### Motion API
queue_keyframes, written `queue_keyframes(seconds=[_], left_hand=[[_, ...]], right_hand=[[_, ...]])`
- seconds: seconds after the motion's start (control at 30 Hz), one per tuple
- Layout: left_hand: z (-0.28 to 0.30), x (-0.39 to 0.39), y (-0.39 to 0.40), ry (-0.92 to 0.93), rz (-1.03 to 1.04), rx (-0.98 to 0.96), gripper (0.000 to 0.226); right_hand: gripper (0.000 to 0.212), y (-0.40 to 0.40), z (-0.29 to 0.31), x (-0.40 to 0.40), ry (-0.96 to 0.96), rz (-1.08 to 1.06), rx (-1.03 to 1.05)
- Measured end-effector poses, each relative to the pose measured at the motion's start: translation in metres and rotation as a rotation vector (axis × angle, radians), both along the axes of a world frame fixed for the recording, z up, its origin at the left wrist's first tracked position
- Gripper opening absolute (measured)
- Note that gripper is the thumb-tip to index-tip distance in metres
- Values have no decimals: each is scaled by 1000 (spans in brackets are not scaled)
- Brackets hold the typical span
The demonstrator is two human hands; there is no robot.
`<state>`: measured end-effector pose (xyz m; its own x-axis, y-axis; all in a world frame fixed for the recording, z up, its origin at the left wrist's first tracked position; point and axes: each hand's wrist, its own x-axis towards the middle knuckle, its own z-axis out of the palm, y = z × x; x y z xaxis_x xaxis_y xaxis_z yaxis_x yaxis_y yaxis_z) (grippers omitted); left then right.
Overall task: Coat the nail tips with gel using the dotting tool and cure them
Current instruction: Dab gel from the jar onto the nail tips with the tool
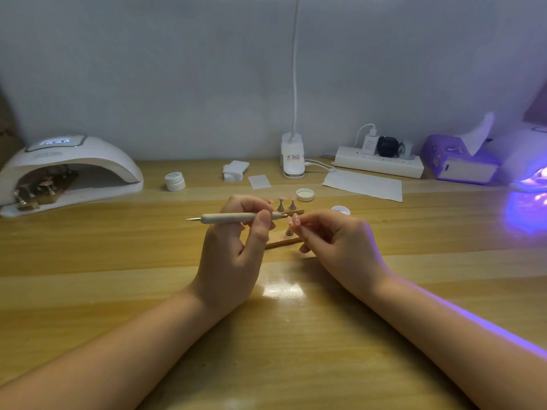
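We are looking down at a wooden table point(88, 261) running beneath both forearms; at its far left a white curing lamp point(71, 167) is sitting with a rack of nail tips point(44, 187) showing inside its arch; at the far right a second lamp point(529, 164) is glowing violet beside a purple tissue box point(453, 161); a power strip point(379, 165) and a clip lamp base point(292, 156) are standing along the wall; a sheet of paper point(364, 184) is lying in front of the strip.

Our left hand point(231, 255) is pinching a grey dotting tool point(236, 217) between thumb and fingers, holding it level, its fine tip pointing left; our right hand point(340, 244) is curling loosely, its fingertips pinching a pink nail tip on a stand point(294, 223) just beside the tool's right end; behind the hands three more nail tips point(281, 202) are standing on a wooden strip; an open gel pot point(340, 210) is sitting just beyond the right hand, its lid point(305, 194) and a closed jar point(175, 181) farther back.
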<state>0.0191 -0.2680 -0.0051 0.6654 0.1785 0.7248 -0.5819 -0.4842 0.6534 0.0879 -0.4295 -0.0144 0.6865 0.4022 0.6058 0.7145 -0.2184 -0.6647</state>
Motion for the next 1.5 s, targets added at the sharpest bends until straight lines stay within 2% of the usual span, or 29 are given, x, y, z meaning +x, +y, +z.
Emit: queue_keyframes(seconds=[0.87, 1.3, 1.5], left_hand=[[-1, 0, -1, -9, -5, 104, 7], [1, -1, -2, -2, 6, 104, 4], [0, -1, -1, -17, 7, 67, 10]], right_hand=[[12, -1, 0, 1, -50, 15, 3], [14, 0, 1, -1, -26, 7, 0], [15, 0, 2, -1, -14, 7, -6]])
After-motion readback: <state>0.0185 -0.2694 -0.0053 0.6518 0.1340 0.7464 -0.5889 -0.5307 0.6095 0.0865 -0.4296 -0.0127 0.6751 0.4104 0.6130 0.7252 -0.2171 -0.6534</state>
